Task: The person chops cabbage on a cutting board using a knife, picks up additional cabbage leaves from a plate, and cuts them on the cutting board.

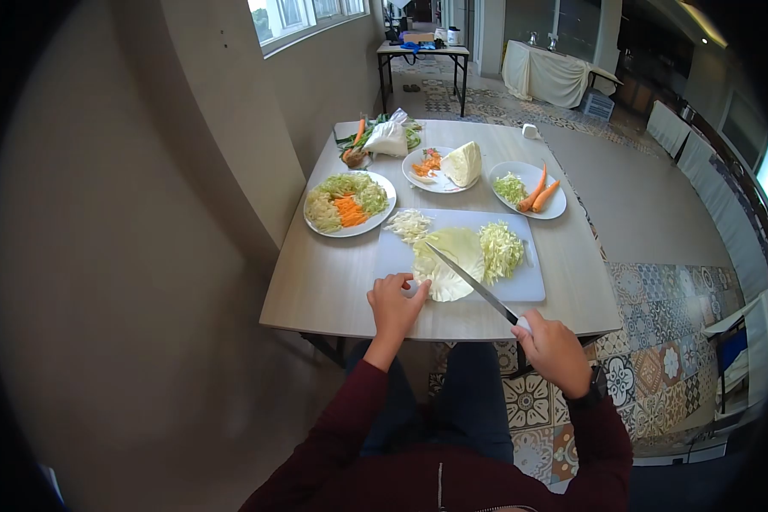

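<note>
- Cabbage leaf (445, 275), pale green, broad and rippled, lies at the middle of a white cutting board (514, 288), reaching toward its near edge.
- The right hand (556, 352) grips a knife (476, 287) slanting over the leaf; the left hand (395, 304) curls at its left side, whether pinching it cannot be told.
- Slicing appears in hand; the next stroke seems to call for a steadied leaf, left hand clear.
</note>
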### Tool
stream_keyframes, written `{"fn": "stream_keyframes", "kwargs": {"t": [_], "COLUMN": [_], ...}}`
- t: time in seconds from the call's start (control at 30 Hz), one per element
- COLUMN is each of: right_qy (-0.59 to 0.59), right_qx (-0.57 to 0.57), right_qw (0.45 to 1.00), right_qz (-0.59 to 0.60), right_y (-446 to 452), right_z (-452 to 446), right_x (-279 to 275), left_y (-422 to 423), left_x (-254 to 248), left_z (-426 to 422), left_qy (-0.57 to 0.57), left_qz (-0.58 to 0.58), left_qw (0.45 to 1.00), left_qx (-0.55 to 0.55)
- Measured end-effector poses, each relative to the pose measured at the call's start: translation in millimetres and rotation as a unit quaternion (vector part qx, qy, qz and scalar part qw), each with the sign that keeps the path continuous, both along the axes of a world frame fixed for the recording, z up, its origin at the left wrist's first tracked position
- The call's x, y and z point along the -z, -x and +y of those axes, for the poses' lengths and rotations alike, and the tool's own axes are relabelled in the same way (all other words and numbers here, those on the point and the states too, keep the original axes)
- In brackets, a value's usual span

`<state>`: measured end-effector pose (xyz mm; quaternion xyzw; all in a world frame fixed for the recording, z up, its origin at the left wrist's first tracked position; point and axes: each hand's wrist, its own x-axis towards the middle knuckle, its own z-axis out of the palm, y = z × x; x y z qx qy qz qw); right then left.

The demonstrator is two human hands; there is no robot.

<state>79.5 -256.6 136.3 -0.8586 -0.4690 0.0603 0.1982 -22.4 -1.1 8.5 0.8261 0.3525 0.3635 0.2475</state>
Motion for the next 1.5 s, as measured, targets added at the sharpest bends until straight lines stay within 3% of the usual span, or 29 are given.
{"fn": "stream_keyframes", "kwargs": {"t": [0.03,0.13,0.33,0.63,0.93,1.5], "right_qy": [-0.011,-0.037,-0.087,-0.045,-0.028,-0.010], "right_qx": [0.001,0.010,0.017,0.009,-0.035,-0.018], "right_qw": [1.000,0.999,0.994,0.999,0.998,1.000], "right_qz": [0.010,0.035,0.064,0.006,-0.035,0.004], "right_y": [1.7,7.6,20.4,24.1,23.5,20.9], "right_z": [3.2,9.4,14.4,19.9,23.9,48.6], "right_x": [6.9,27.2,39.7,32.2,19.1,23.2], "left_y": [-1.5,-5.6,-3.7,-4.0,-6.5,-12.4], "left_x": [-1.0,-7.1,-10.6,-20.0,-16.4,-10.0], "left_z": [1.1,8.9,10.4,4.0,-0.9,-7.2], "left_qy": [-0.014,0.184,0.146,0.144,0.067,0.011], "left_qz": [-0.003,-0.112,-0.166,-0.153,-0.170,-0.181], "left_qw": [1.000,0.975,0.973,0.976,0.981,0.981], "left_qx": [0.001,0.060,0.069,0.059,0.071,0.068]}}
